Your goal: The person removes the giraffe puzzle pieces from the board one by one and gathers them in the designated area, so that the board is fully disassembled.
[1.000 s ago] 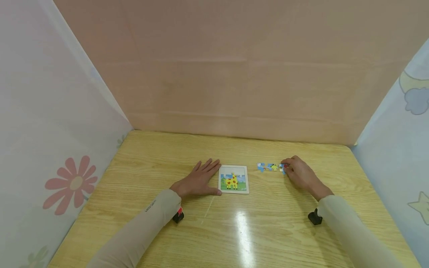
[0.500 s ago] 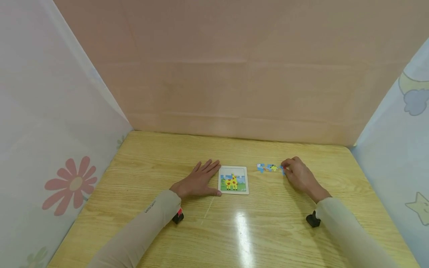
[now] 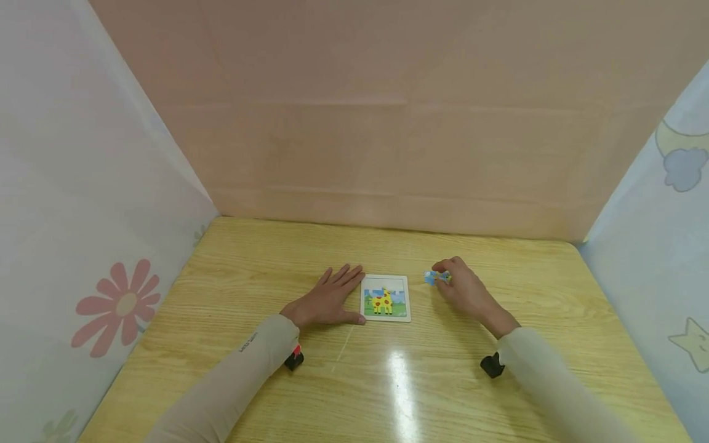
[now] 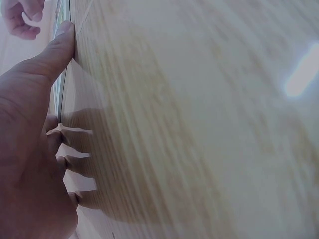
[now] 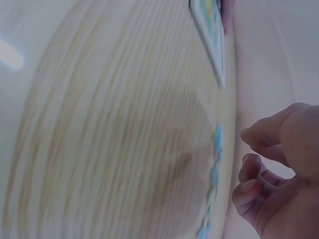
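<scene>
A square white-framed jigsaw tray point(image 3: 408, 301) lies flat on the table, showing a yellow giraffe with red spots. My left hand point(image 3: 327, 301) rests beside its left edge, fingers spread and thumb at the near left corner. In the left wrist view that thumb point(image 4: 57, 47) touches the tray's edge. To the right of the tray, my right hand point(image 3: 462, 289) hovers over loose blue and yellow puzzle pieces point(image 3: 429, 278), partly covering them. The right wrist view shows the pieces point(image 5: 218, 142) in a row on the table, and no piece between the loosely bent fingers and thumb.
The wooden table point(image 3: 343, 394) carries a bright light reflection near its front. A plain tan backdrop point(image 3: 388, 154) rises behind it. Patterned cloth panels stand on the left point(image 3: 50, 215) and right point(image 3: 681, 246) sides.
My right hand has left the rightmost puzzle piece and moved left over the row, toward the tray. My left hand and the tray have stayed in place.
</scene>
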{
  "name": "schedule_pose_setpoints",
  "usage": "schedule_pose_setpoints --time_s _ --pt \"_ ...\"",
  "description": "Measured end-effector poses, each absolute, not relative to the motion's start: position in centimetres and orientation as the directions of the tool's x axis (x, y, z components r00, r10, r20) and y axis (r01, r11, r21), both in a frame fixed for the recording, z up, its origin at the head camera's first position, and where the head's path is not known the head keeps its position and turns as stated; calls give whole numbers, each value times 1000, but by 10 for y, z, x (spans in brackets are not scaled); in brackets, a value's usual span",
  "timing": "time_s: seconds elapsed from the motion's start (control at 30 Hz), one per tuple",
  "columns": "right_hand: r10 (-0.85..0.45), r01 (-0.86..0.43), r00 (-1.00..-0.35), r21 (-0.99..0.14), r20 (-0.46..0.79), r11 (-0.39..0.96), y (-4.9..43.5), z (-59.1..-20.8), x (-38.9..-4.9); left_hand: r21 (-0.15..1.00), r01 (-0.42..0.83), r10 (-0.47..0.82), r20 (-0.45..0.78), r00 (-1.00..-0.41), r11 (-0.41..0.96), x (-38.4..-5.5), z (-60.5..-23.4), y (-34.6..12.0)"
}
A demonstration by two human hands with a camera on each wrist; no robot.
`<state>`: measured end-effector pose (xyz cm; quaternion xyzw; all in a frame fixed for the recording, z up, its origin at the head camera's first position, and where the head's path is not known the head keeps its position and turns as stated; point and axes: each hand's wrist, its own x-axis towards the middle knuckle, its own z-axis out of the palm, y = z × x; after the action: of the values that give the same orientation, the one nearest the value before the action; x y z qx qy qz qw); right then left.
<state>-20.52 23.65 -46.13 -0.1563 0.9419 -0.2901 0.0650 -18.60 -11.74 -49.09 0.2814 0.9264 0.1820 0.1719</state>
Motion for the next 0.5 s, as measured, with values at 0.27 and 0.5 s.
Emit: schedule_pose_setpoints --time_s 0.27,0.5 --pt "-392 -315 -920 -569 -14 760 199 -461 -202 429 461 582 -208 -786 777 -186 -492 -118" --pt "-446 -363 -895 -533 -28 764 176 -466 -198 439 452 579 -214 -787 776 -186 -491 -117"
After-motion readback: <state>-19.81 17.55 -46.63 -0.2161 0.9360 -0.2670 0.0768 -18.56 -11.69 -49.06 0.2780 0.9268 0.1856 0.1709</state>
